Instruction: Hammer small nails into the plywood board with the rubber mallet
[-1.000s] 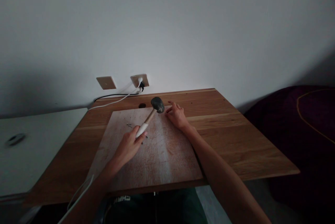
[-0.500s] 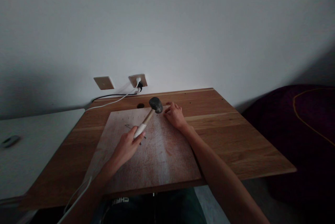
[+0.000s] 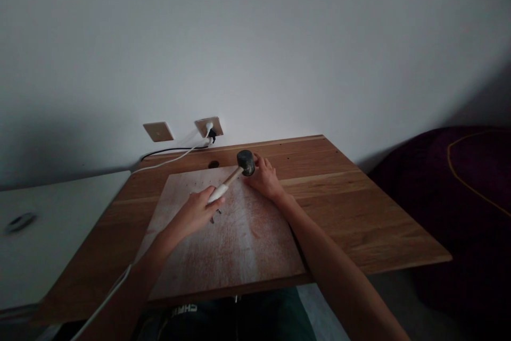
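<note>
My left hand [image 3: 199, 209] is closed around the pale handle of a rubber mallet [image 3: 245, 163] with a black head. The mallet slants up and to the right over the far part of a worn, whitish-brown board [image 3: 235, 250]. Beside the mallet head, my right hand [image 3: 264, 177] rests at the board's far right corner with its fingers bent inward. The head covers part of those fingertips, and whatever they pinch is hidden. A few small metal pieces [image 3: 215, 216] lie on the board just right of my left hand.
The board lies on a wooden table [image 3: 359, 224] against a wall. Sockets [image 3: 209, 126] with plugs and a white cable [image 3: 170, 161] are behind it. A white surface [image 3: 59, 245] with a small object stands left; a dark purple beanbag-like mass [image 3: 447, 197] sits right.
The mallet head has shifted slightly right and is now right up against the view of my right fingers. My right hand stays near the same corner.
</note>
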Motion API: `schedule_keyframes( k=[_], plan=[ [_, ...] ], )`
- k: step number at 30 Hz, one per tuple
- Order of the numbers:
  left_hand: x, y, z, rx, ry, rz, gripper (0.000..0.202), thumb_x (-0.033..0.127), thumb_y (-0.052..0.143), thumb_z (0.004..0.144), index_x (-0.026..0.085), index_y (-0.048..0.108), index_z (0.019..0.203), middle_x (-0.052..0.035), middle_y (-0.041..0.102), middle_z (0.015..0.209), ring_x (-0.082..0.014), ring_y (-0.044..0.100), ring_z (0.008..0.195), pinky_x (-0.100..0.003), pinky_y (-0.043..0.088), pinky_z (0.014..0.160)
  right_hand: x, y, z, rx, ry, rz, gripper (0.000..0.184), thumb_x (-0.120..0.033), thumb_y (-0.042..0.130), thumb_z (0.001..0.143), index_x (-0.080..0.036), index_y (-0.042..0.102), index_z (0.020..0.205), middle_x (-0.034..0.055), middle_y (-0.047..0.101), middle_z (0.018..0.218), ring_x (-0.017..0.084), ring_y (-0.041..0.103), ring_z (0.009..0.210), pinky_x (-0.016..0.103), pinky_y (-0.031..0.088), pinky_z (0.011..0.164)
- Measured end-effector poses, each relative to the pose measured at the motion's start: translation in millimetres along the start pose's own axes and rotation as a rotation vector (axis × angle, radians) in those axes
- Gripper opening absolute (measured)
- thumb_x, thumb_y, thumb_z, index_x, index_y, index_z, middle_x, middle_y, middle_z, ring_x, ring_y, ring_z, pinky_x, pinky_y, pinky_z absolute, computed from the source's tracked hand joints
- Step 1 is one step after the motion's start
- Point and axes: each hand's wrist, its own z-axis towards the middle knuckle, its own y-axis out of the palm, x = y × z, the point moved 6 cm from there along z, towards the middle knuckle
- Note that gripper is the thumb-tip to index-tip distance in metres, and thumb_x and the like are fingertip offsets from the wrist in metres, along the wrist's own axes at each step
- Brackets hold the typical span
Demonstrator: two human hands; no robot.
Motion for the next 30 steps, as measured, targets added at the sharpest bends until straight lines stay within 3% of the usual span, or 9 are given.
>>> schedule_keyframes(
  k=[3, 8, 13, 17, 23, 30],
  plan=[
    [-3.8, 3.2, 0.9, -0.032, -0.025, 0.014, 0.026, 0.046, 0.051, 0.089, 0.023, 0.050, 0.077, 0.0019, 0.058, 0.064, -0.0176, 0.059, 0.060, -0.028, 0.037, 0.058, -2.0, 0.0, -0.4, -0.012, 0.006, -0.019, 0.093, -0.031, 0.078, 0.077, -0.023, 0.028, 0.155, 0.0161, 0.057, 0.134, 0.033, 0.054, 0.126, 0.052, 0.044, 0.101],
    [-2.5, -0.9, 0.8, 0.013, -0.008, 0.042, 0.029, 0.048, 0.047, 0.091, 0.023, 0.049, 0.077, 0.0021, 0.056, 0.064, -0.0177, 0.059, 0.062, -0.029, 0.036, 0.060, -3.4, 0.1, -1.0, -0.029, -0.004, -0.032, 0.093, -0.032, 0.078, 0.078, -0.023, 0.028, 0.155, 0.0144, 0.057, 0.134, 0.032, 0.053, 0.127, 0.051, 0.043, 0.102],
    [-0.2, -2.7, 2.4, -0.053, -0.009, 0.069, 0.028, 0.047, 0.048, 0.089, 0.022, 0.051, 0.079, 0.0013, 0.059, 0.066, -0.0182, 0.060, 0.063, -0.029, 0.035, 0.060, -2.1, 0.5, -1.0, -0.036, 0.014, -0.035, 0.090, -0.034, 0.078, 0.078, -0.023, 0.031, 0.154, 0.0157, 0.056, 0.137, 0.033, 0.053, 0.128, 0.050, 0.042, 0.103],
    [-0.7, -6.1, -2.1, 0.034, 0.000, 0.034, 0.030, 0.050, 0.048, 0.089, 0.023, 0.049, 0.078, 0.0021, 0.056, 0.064, -0.0175, 0.057, 0.061, -0.029, 0.035, 0.059, -2.3, 0.0, -1.5, -0.036, -0.036, 0.001, 0.084, -0.027, 0.076, 0.079, -0.020, 0.035, 0.152, 0.0153, 0.061, 0.134, 0.033, 0.053, 0.127, 0.051, 0.041, 0.103],
    [-21.6, -1.2, -26.4, 0.172, -0.044, -0.047, 0.033, 0.054, 0.047, 0.090, 0.022, 0.053, 0.082, 0.0037, 0.052, 0.061, -0.0166, 0.054, 0.057, -0.028, 0.035, 0.057, -1.4, 1.1, -0.9, -0.077, -0.086, 0.060, 0.065, -0.017, 0.064, 0.087, -0.022, 0.042, 0.148, 0.0075, 0.076, 0.107, 0.031, 0.056, 0.120, 0.051, 0.039, 0.102],
    [-41.6, 7.7, -38.9, 0.173, -0.088, -0.123, 0.038, 0.057, 0.047, 0.090, 0.021, 0.059, 0.089, 0.0022, 0.056, 0.067, -0.0183, 0.057, 0.064, -0.029, 0.040, 0.061, 0.7, 1.7, 1.5, -0.054, -0.073, 0.043, 0.070, -0.017, 0.068, 0.086, -0.021, 0.039, 0.150, 0.0070, 0.077, 0.104, 0.031, 0.057, 0.118, 0.050, 0.041, 0.101]
  ],
)
